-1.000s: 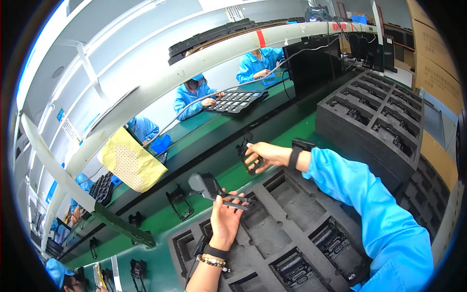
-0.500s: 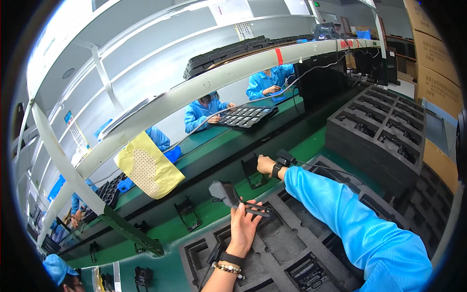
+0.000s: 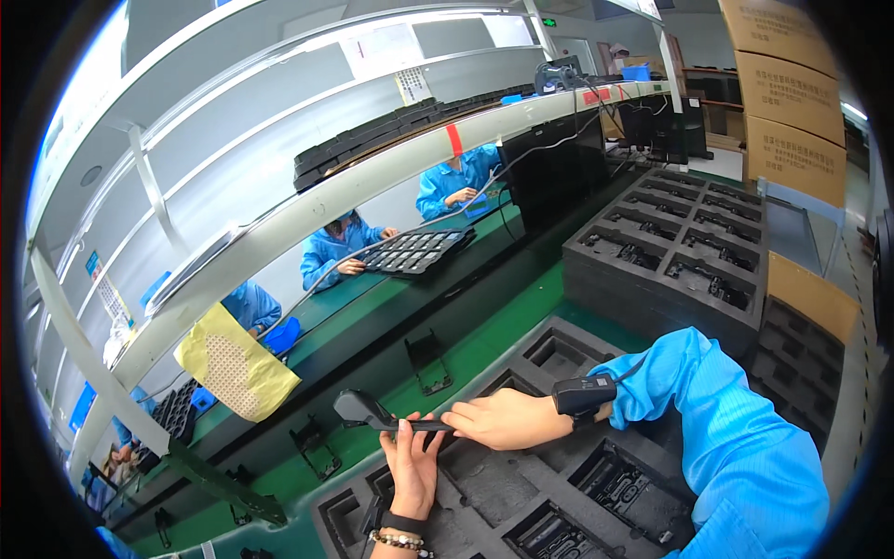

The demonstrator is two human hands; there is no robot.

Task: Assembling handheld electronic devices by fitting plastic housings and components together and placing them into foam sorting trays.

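Observation:
My left hand (image 3: 412, 470) holds a black plastic part (image 3: 365, 410) from below, its fingers up against the thin flat end. This part has a bulky dark block at its left end. My right hand (image 3: 512, 417) is closed on the right end of the same part, its fingertips pinching the thin edge next to my left fingers. Under both hands lies a dark grey foam tray (image 3: 489, 483) with cut-out pockets. Black molded parts (image 3: 619, 484) sit in some of its pockets, and my left wrist hides part of its left side.
A tall stack of foam trays (image 3: 596, 279) with black parts stands at right. On the green conveyor belt (image 3: 372, 396) lie black frames (image 3: 428, 361). A metal post (image 3: 223, 489) rises at left, carrying a yellow sheet (image 3: 233, 368). Beyond, co-workers in blue handle a tray (image 3: 419, 252).
My right hand has come back from beside the black frame on the belt to grip the part in my left hand. The view has swung to the right.

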